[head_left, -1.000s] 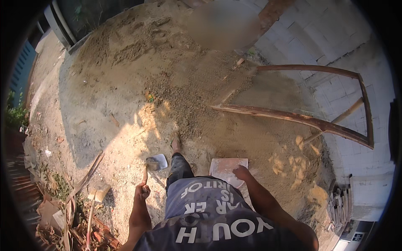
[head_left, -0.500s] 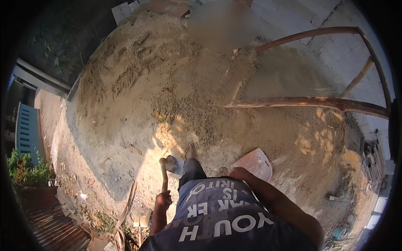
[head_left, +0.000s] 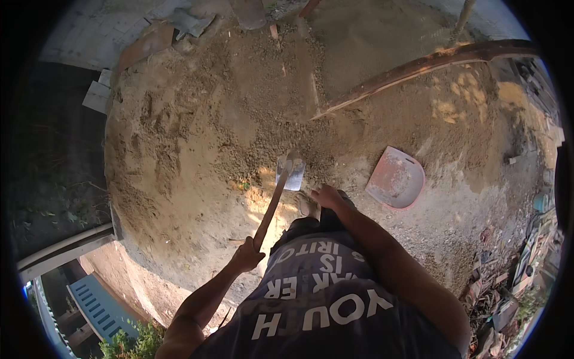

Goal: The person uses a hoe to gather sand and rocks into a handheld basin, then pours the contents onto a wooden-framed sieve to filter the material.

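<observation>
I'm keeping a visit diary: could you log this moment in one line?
left hand: grips wooden-handled hoe | right hand: holds nothing visible | pink pan: on ground

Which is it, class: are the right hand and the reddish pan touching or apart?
Apart: the head view shows ground between the right hand and reddish pan.

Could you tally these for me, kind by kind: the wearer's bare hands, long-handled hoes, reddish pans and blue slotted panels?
Bare hands: 2 (left hand, right hand)
Hoe: 1
Reddish pan: 1
Blue slotted panel: 1
Total: 5
</observation>
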A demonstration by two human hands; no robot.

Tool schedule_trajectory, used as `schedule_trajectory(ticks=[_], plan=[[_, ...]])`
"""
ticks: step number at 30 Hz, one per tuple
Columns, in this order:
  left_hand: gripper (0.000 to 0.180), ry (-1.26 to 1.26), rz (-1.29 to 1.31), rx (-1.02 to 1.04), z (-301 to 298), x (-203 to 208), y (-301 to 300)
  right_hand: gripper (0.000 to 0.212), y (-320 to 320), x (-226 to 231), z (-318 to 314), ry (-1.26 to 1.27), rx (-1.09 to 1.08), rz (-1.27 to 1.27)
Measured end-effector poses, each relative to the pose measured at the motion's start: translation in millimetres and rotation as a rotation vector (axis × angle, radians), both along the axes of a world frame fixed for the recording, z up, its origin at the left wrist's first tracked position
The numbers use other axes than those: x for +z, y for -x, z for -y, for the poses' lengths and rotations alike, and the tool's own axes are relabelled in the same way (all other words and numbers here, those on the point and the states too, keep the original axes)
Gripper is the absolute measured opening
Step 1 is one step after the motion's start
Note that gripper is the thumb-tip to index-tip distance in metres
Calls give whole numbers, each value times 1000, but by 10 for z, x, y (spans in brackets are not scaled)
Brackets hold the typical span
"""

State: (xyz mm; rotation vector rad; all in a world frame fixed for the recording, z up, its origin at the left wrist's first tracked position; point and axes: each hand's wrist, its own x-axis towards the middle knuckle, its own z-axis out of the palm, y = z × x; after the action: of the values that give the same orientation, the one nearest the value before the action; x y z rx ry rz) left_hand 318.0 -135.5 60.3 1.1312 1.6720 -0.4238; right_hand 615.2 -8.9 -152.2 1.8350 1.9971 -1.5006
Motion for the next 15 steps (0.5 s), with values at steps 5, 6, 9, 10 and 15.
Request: schedule_trajectory(ticks=[5, 6, 9, 10, 15], plan=[[53, 60, -15, -401, -1127, 485, -320, 57, 453, -39, -478, 496, -1052, -561], [52, 53, 6, -452, -1283, 484, -323, 56, 419, -21, -626, 466, -1180, -553], [45, -17, 106, -614, -1674, 192, -533, 48, -29, -1067, -675, 304, -1424, -266], [43, -52, 151, -673, -1813, 57, -608, 45, -176, -1347, -662, 285, -1493, -214], [34, -138, 150, -877, -2222, -558, -684, 32, -167, -1524, -853, 571, -2009, -520]])
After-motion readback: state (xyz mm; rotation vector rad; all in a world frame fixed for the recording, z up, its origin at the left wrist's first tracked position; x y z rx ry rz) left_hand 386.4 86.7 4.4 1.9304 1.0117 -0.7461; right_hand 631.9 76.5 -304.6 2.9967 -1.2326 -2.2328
